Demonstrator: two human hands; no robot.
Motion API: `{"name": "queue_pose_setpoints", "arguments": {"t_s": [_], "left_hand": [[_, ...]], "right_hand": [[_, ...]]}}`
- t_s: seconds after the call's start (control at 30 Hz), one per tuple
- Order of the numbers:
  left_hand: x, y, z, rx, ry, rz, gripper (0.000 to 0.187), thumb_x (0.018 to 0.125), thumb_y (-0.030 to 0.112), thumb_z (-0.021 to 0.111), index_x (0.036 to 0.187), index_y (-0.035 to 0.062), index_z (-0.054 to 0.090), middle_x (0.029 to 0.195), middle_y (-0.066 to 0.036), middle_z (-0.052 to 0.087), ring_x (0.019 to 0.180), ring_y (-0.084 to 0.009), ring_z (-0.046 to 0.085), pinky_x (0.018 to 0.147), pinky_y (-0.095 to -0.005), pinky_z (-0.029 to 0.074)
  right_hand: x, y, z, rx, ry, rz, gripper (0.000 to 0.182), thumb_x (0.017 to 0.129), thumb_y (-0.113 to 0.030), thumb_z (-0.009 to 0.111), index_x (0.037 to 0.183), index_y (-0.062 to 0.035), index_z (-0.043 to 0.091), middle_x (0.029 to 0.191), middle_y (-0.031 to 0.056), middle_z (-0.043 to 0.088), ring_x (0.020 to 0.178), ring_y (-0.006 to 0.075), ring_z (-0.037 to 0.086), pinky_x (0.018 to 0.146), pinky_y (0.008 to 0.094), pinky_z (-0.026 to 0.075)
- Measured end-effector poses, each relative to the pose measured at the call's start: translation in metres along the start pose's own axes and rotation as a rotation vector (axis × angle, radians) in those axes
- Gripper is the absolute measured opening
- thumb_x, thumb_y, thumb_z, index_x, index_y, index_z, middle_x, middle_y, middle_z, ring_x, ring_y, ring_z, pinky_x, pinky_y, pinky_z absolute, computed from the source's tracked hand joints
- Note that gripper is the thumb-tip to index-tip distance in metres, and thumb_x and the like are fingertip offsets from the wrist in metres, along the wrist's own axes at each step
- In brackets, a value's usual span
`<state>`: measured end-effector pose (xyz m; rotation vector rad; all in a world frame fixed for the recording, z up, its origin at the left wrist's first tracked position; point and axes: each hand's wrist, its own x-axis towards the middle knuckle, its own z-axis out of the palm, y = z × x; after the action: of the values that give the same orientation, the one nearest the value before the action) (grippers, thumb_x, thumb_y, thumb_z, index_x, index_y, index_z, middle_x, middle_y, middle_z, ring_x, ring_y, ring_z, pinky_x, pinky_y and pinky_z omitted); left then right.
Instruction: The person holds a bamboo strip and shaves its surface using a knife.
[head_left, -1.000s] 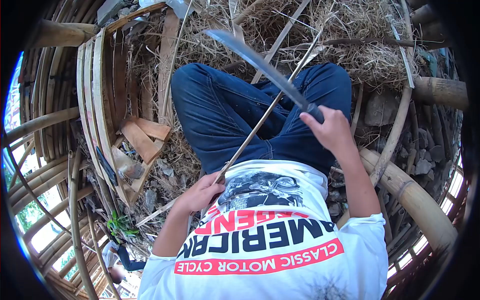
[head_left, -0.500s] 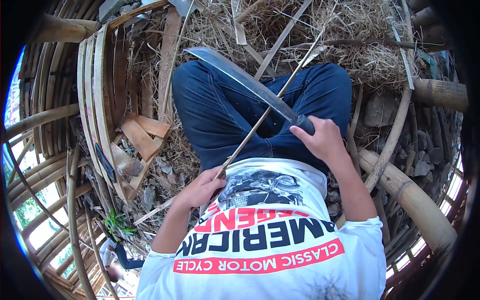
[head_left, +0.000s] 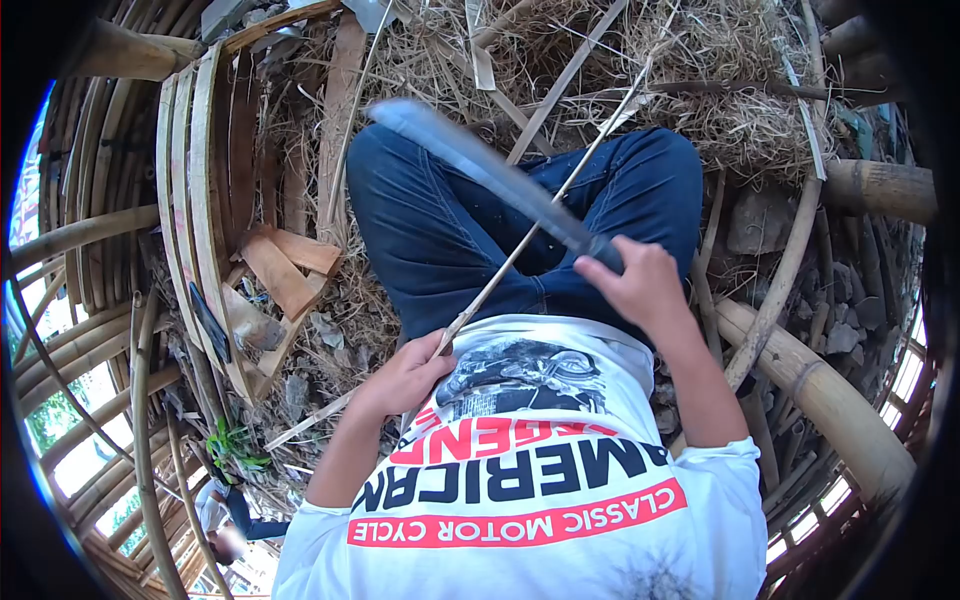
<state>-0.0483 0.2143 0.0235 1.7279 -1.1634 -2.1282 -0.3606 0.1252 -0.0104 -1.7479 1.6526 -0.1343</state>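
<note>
My right hand (head_left: 640,285) is closed round the dark handle of a machete (head_left: 480,175), whose long blade points up and left across my lap and is blurred by motion. A thin bamboo strip (head_left: 510,262) runs diagonally from my waist up past my right knee. Near its lower end, my left hand (head_left: 408,375) grips it against my shirt. The blade crosses the strip close to the handle, overlapping it in this view. My crossed legs in dark blue jeans (head_left: 410,250) lie beneath both.
Dry shavings (head_left: 740,120) cover the ground ahead. Long wooden boards (head_left: 205,200) and short wood pieces (head_left: 280,285) lie to the left. A thick bamboo pole (head_left: 820,390) is at my right, with stones (head_left: 765,220) nearby. Another person (head_left: 235,510) is beyond the bamboo slats at lower left.
The machete and my right hand have shifted slightly, and the blade is now smeared by motion. My left hand keeps its hold on the strip in nearly the same place.
</note>
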Motion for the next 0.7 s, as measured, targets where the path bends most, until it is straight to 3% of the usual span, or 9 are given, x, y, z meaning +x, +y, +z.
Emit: {"name": "queue_pose_setpoints", "arguments": {"t_s": [0.1, 0.43, 0.53, 0.63, 0.7], "left_hand": [[0.002, 0.012, 0.003, -0.014, -0.029, -0.006, 0.017, 0.093, 0.012, 0.053, 0.104, -0.0009, 0.054, 0.085, 0.002, 0.051, 0.081, -0.0087, 0.044, 0.074, -0.0258, 0.040], [-0.008, 0.003, -0.007, -0.068, -0.075, -0.072, 0.012, 0.092, 0.013, 0.055, 0.097, 0.0025, 0.052, 0.082, 0.004, 0.046, 0.078, -0.0070, 0.041, 0.069, -0.0246, 0.038], [-0.012, -0.004, -0.014, -0.107, -0.076, -0.136, 0.009, 0.092, 0.013, 0.055, 0.093, 0.0049, 0.051, 0.078, 0.005, 0.045, 0.073, -0.0051, 0.040, 0.062, -0.0234, 0.035], [-0.014, 0.005, -0.014, -0.206, -0.127, -0.245, 0.013, 0.094, 0.012, 0.052, 0.104, 0.0045, 0.056, 0.082, 0.004, 0.049, 0.073, -0.0053, 0.043, 0.063, -0.0230, 0.038], [-0.016, 0.017, -0.012, -0.261, -0.097, -0.291, 0.006, 0.094, 0.012, 0.053, 0.095, 0.0067, 0.051, 0.079, 0.005, 0.046, 0.071, -0.0048, 0.042, 0.062, -0.0234, 0.037]], "right_hand": [[0.013, 0.012, -0.007, -0.002, -0.003, 0.065, 0.059, 0.084, -0.060, 0.067, 0.077, -0.0008, 0.068, 0.068, 0.0229, 0.066, 0.070, 0.0430, 0.067, 0.066, 0.0480, 0.054], [-0.009, -0.003, 0.017, -0.120, -0.015, -0.194, 0.062, 0.080, -0.066, 0.068, 0.072, -0.0048, 0.063, 0.063, 0.0186, 0.065, 0.062, 0.0377, 0.068, 0.061, 0.0471, 0.054], [0.022, 0.014, 0.006, -0.088, 0.077, -0.069, 0.062, 0.080, -0.064, 0.068, 0.072, -0.0028, 0.064, 0.066, 0.0208, 0.066, 0.065, 0.0399, 0.068, 0.063, 0.0484, 0.055], [0.031, 0.015, 0.002, -0.056, 0.097, -0.021, 0.063, 0.081, -0.064, 0.067, 0.075, -0.0016, 0.066, 0.067, 0.0221, 0.066, 0.068, 0.0407, 0.068, 0.064, 0.0491, 0.055], [0.029, 0.011, 0.002, -0.074, 0.101, -0.022, 0.064, 0.081, -0.064, 0.067, 0.076, -0.0012, 0.066, 0.068, 0.0226, 0.066, 0.069, 0.0409, 0.068, 0.064, 0.0492, 0.055]]}}
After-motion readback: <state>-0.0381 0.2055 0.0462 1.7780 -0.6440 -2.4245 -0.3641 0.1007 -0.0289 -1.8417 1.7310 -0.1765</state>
